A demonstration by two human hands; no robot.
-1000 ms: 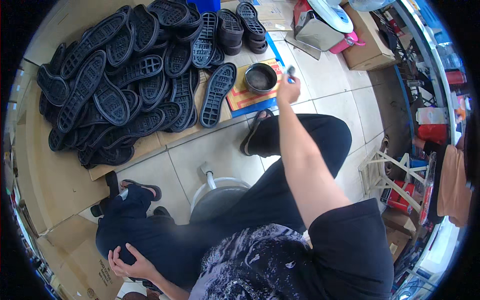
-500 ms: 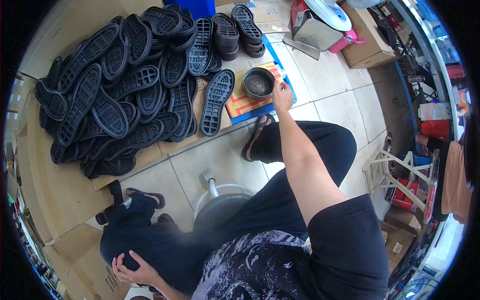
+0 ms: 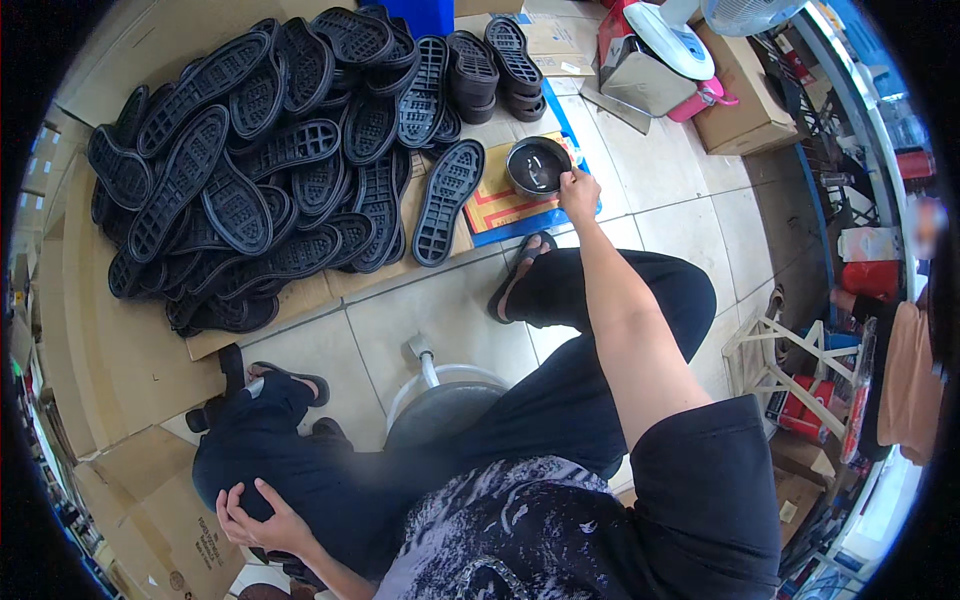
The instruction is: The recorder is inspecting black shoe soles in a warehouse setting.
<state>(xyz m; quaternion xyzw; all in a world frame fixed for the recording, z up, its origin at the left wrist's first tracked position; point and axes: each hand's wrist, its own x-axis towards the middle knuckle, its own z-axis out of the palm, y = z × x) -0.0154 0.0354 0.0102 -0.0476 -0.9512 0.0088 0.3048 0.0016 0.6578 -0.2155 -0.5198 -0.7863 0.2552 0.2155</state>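
Dark bowl point(image 3: 538, 166), right hand point(image 3: 580, 193) at rim, brown carton point(image 3: 160, 510) (small dark lettering point(image 3: 211, 543))

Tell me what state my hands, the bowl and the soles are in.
Right hand: fingers bunched at the bowl's rim; grip unclear
Left hand: fingers curled and apart, resting on the leg
Bowl: upright, open-topped; contents unclear
Sole nearest the bowl: flat, gridded face up
Sole heap: loosely piled, overlapping
Brown soles: stacked
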